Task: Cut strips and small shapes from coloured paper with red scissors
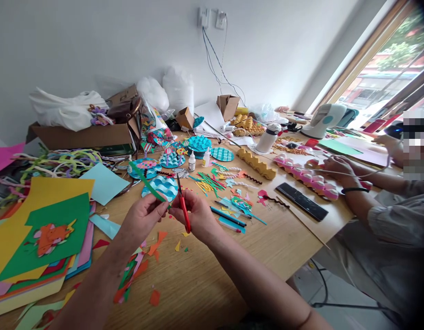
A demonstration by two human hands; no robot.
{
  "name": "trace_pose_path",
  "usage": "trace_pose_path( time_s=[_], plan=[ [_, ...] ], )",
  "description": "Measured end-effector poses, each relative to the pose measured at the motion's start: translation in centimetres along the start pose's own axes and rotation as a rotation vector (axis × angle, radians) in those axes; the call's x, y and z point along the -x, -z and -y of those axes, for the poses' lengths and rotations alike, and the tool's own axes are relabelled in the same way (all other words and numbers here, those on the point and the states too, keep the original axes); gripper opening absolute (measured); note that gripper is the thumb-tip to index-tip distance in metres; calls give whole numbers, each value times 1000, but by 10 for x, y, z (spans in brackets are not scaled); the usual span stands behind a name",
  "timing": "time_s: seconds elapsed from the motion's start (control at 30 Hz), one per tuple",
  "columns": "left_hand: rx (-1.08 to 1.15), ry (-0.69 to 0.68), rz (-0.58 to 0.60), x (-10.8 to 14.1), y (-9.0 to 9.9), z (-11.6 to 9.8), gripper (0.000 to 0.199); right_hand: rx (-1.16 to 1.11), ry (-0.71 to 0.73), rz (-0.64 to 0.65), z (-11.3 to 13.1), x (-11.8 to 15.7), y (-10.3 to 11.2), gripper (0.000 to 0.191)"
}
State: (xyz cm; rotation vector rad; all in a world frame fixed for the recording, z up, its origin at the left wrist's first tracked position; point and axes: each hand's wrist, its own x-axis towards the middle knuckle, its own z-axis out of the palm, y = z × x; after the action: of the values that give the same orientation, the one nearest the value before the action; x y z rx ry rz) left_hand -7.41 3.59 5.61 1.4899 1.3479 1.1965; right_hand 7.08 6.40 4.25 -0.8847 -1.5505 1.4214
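Note:
Pinched in my left hand (143, 217) is a narrow green paper strip (146, 184), its long end pointing up and to the left. My right hand (200, 217) has hold of red-handled scissors (184, 214), their dark blades pointing up and away. The fingertips of both hands come close together at the lower end of the strip; whether the right fingers also grip it I cannot tell. Just behind my hands lies a blue disc with wavy paper layers (160, 187). Paper scraps (157, 243) are scattered on the table under my forearms.
Coloured paper sheets (13, 201) are stacked at left. Glue bottles (192, 162) stand behind my hands. Pens (229, 216), a phone (301, 201), a thin stick (308, 227) and a pink egg-carton strip (304, 176) lie to the right, where another person's hands (339, 169) work.

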Motion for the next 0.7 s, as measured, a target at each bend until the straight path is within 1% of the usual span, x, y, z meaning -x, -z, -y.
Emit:
trace_pose_path(
  time_s=[0.07,0.17,0.33,0.47,0.53,0.6,0.7],
  plan=[
    [-52,0,-29,0,0,0,15,27,0,1,0,0,1,24],
    [-85,4,-34,1,1,-1,18,48,6,-10,-1,0,1,23],
    [-68,2,-3,0,-1,-2,16,-10,19,-35,-2,-3,0,24],
    [-3,3,-28,0,-3,-2,13,-12,17,-18,-2,-2,0,27],
    [71,27,-44,0,-1,-2,13,71,20,4,-1,1,2,25],
    [160,69,-64,1,1,-3,14,197,7,53,0,5,6,23],
    [269,115,-88,3,4,-5,14,360,-21,131,3,12,11,27]
  ],
)
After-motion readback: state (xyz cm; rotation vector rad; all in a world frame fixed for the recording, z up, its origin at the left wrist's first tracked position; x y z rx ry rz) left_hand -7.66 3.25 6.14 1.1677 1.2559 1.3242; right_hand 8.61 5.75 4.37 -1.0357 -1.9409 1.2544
